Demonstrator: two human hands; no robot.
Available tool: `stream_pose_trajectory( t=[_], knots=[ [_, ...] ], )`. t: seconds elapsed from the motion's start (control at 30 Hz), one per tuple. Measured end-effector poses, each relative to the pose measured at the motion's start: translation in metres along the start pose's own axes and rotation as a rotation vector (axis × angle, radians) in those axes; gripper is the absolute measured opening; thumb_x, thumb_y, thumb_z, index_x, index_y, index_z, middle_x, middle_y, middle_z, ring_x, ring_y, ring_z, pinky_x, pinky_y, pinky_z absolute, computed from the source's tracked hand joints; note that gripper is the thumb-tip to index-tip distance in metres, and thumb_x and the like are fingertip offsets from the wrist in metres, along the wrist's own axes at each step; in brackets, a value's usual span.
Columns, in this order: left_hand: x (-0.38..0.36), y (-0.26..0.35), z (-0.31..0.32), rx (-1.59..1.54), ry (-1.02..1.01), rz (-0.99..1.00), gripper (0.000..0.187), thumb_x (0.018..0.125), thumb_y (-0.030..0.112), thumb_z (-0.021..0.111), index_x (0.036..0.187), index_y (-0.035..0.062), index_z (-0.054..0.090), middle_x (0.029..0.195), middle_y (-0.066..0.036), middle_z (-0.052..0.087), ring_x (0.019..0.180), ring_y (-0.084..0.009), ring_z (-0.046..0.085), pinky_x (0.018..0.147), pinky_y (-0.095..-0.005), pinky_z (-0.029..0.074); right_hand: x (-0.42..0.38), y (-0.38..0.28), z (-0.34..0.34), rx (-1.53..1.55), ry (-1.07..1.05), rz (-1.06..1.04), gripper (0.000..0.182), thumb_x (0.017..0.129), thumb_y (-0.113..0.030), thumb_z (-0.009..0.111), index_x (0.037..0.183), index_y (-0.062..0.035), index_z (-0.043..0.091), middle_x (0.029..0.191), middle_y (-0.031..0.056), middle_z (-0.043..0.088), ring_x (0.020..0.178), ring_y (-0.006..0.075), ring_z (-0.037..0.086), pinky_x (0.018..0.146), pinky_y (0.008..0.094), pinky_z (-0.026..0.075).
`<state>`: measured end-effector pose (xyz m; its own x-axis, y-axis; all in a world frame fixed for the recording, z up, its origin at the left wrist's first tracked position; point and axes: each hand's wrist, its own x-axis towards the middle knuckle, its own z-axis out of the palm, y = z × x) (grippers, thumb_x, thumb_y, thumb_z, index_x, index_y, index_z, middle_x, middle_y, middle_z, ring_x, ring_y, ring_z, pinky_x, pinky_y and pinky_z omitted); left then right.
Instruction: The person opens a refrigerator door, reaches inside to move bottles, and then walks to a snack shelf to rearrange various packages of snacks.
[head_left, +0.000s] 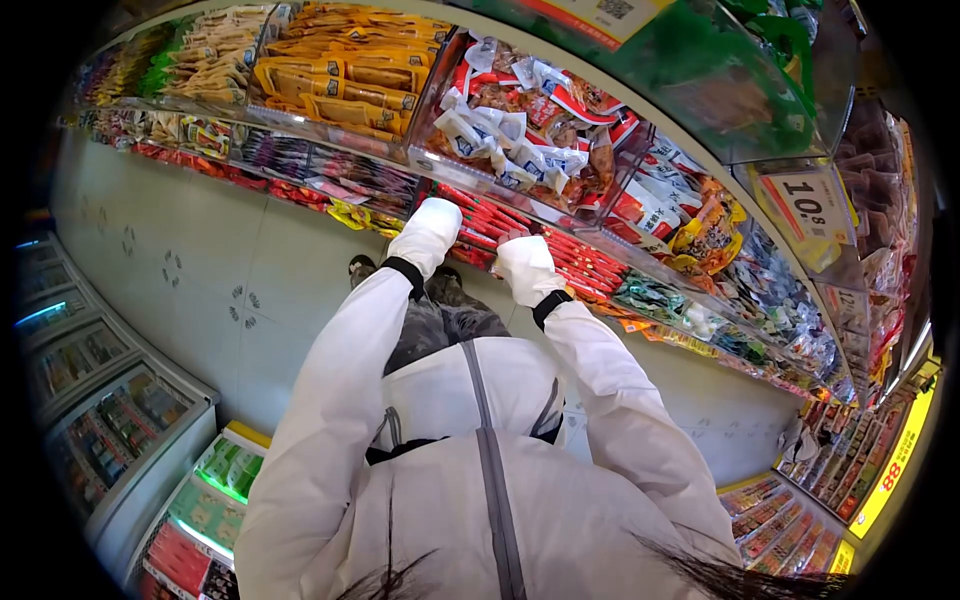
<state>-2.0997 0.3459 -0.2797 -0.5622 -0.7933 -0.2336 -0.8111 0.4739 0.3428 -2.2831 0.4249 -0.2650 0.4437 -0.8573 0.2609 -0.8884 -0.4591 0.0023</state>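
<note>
My left hand (436, 222) is at the lower shelf tray, over the left end of a row of red snack packets (485, 218). White cloth covers nearly all of it, and its fingers are hidden. A short way to the right, my right hand (524, 262) rests against the same red packets. A little of its fingertips shows past the white cuff, but whether they grip a packet cannot be made out. Dark purple packets (370, 178) stand left of my left hand. Green packets (650, 292) lie to the right of my right hand.
Above my hands, a clear shelf bin (465, 172) holds red and white snack bags. Yellow-orange packets (345, 70) fill the bin to its left. A price sign (803, 203) hangs at the right. Glass-topped freezers (125, 420) stand behind on the left, across the tiled floor (200, 240).
</note>
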Motion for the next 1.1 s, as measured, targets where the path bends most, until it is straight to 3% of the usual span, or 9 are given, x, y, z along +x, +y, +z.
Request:
stream_pose_trajectory(
  t=[0.07, 0.57, 0.67, 0.7, 0.8, 0.87, 0.93, 0.97, 1.1],
  knots=[
    [-0.002, 0.013, -0.006, 0.086, -0.044, 0.050, 0.016, 0.076, 0.010, 0.053, 0.076, 0.0057, 0.068, 0.079, -0.017, 0.064, 0.076, -0.0318, 0.063, 0.069, -0.0395, 0.050, 0.003, 0.001, -0.009, 0.056, -0.442, 0.111, 0.003, 0.066, -0.008, 0.058, 0.066, -0.0053, 0.060, 0.059, 0.0120, 0.059, 0.059, 0.0293, 0.062, 0.053, 0.0389, 0.046],
    [0.009, -0.008, 0.000, 0.009, -0.209, 0.026, 0.015, 0.074, 0.010, 0.056, 0.081, 0.0027, 0.067, 0.087, -0.019, 0.063, 0.081, -0.0330, 0.063, 0.074, -0.0381, 0.050, 0.028, 0.005, -0.029, 0.117, -0.604, 0.006, 0.009, 0.060, -0.013, 0.067, 0.061, -0.0053, 0.062, 0.067, 0.0159, 0.061, 0.066, 0.0327, 0.061, 0.061, 0.0405, 0.048],
    [0.007, -0.016, -0.005, -0.001, -0.125, 0.061, 0.018, 0.073, 0.015, 0.061, 0.083, 0.0015, 0.065, 0.088, -0.019, 0.063, 0.084, -0.0342, 0.061, 0.076, -0.0394, 0.049, 0.011, 0.010, 0.000, 0.041, -0.581, 0.133, 0.016, 0.072, -0.013, 0.057, 0.084, -0.0044, 0.062, 0.078, 0.0164, 0.062, 0.072, 0.0328, 0.062, 0.063, 0.0412, 0.048],
    [0.002, -0.019, -0.007, 0.014, -0.031, 0.138, 0.022, 0.071, 0.018, 0.064, 0.085, 0.0010, 0.063, 0.089, -0.019, 0.062, 0.085, -0.0348, 0.059, 0.077, -0.0404, 0.048, -0.010, 0.015, 0.000, 0.089, -0.302, 0.006, 0.028, 0.077, -0.013, 0.052, 0.102, -0.0028, 0.057, 0.099, 0.0181, 0.059, 0.088, 0.0319, 0.060, 0.072, 0.0407, 0.048],
    [-0.014, -0.029, -0.008, -0.002, 0.223, 0.294, 0.039, 0.072, 0.023, 0.065, 0.102, 0.0009, 0.055, 0.114, -0.018, 0.053, 0.107, -0.0336, 0.049, 0.088, -0.0406, 0.042, 0.009, 0.002, -0.026, 0.206, -0.529, 0.066, 0.037, 0.079, -0.013, 0.049, 0.114, -0.0013, 0.051, 0.117, 0.0194, 0.052, 0.106, 0.0328, 0.053, 0.086, 0.0410, 0.045],
    [-0.012, -0.029, 0.001, 0.120, 0.122, 0.318, 0.059, 0.076, 0.027, 0.063, 0.126, 0.0041, 0.042, 0.137, -0.016, 0.036, 0.127, -0.0319, 0.034, 0.102, -0.0434, 0.031, -0.007, 0.001, 0.007, 0.308, -0.423, -0.031, 0.046, 0.080, -0.013, 0.047, 0.124, -0.0019, 0.044, 0.127, 0.0205, 0.045, 0.119, 0.0327, 0.044, 0.098, 0.0422, 0.036],
    [-0.013, -0.021, 0.002, 0.115, -0.183, 0.214, 0.075, 0.078, 0.033, 0.060, 0.140, 0.0123, 0.022, 0.148, -0.009, 0.018, 0.136, -0.0290, 0.018, 0.109, -0.0479, 0.017, -0.012, -0.007, 0.021, -0.021, -0.390, -0.124, 0.056, 0.081, -0.016, 0.046, 0.134, -0.0032, 0.033, 0.139, 0.0198, 0.033, 0.129, 0.0320, 0.033, 0.105, 0.0437, 0.026],
    [-0.012, -0.023, 0.006, 0.200, -0.196, 0.238, 0.069, 0.086, 0.043, 0.048, 0.142, 0.0142, 0.020, 0.148, -0.008, 0.018, 0.136, -0.0309, 0.017, 0.108, -0.0508, 0.017, -0.015, -0.006, 0.027, 0.005, -0.435, -0.109, 0.060, 0.082, -0.018, 0.045, 0.138, -0.0044, 0.027, 0.144, 0.0194, 0.024, 0.134, 0.0314, 0.025, 0.107, 0.0459, 0.021],
    [-0.001, -0.022, 0.017, 0.293, -0.216, 0.202, 0.067, 0.086, 0.032, 0.049, 0.143, 0.0170, 0.017, 0.149, -0.007, 0.018, 0.136, -0.0293, 0.017, 0.108, -0.0503, 0.016, -0.016, -0.003, 0.033, -0.029, -0.525, -0.117, 0.060, 0.085, -0.020, 0.041, 0.139, -0.0020, 0.022, 0.144, 0.0223, 0.021, 0.135, 0.0351, 0.020, 0.107, 0.0476, 0.020]
  ],
)
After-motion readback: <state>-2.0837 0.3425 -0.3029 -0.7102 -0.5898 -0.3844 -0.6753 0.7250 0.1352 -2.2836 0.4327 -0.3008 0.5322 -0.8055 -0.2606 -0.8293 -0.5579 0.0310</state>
